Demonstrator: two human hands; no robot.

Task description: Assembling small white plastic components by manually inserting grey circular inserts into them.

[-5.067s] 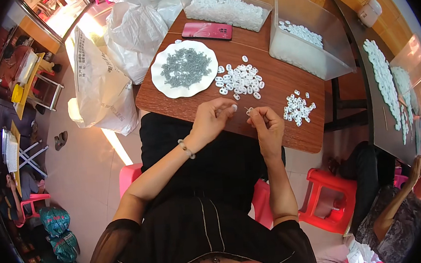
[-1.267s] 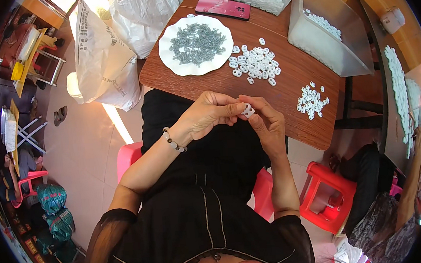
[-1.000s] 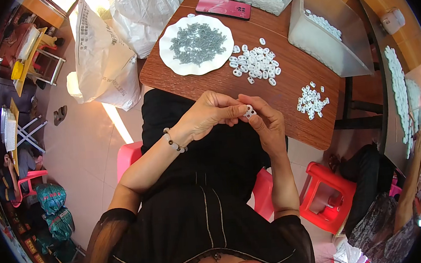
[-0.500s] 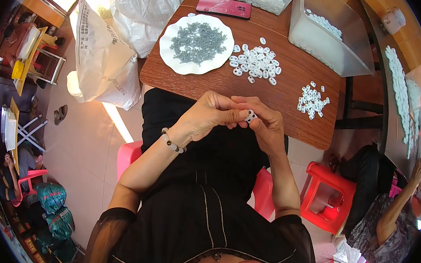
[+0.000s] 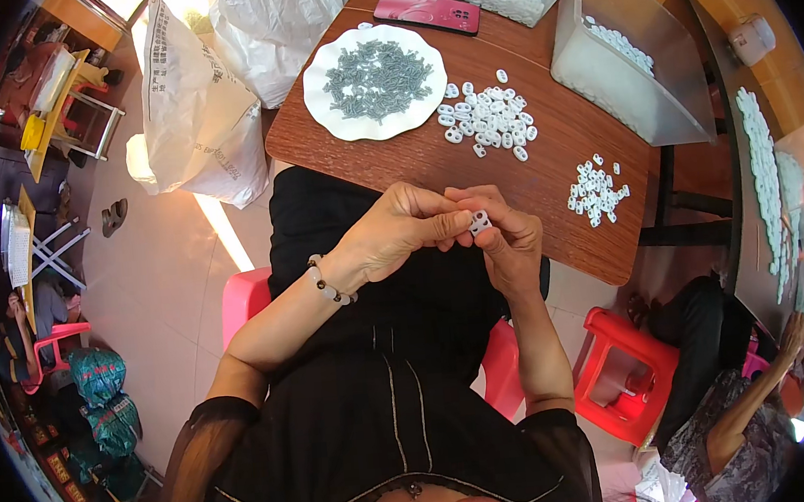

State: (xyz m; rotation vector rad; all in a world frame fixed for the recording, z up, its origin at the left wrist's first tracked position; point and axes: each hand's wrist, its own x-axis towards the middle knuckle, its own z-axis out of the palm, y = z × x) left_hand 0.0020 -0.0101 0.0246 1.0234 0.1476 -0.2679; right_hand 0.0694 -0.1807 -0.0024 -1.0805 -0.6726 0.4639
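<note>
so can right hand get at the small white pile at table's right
Probably yes: the pile lies uncovered on the tabletop, nothing visible between it and the right hand, though that hand holds a white piece.

This looks like a small, informal workshop. A wooden table (image 5: 339, 166) holds heaps of tiny white parts (image 5: 495, 117), a scalloped white plate (image 5: 317, 97) of grey pieces and clear plastic bins (image 5: 609, 98). Bulging white sacks (image 5: 203, 125) stand on the tiled floor (image 5: 169, 293). A co-worker (image 5: 753, 420) sits near another dark table (image 5: 751, 271), beside a red plastic stool (image 5: 652, 349).
</note>
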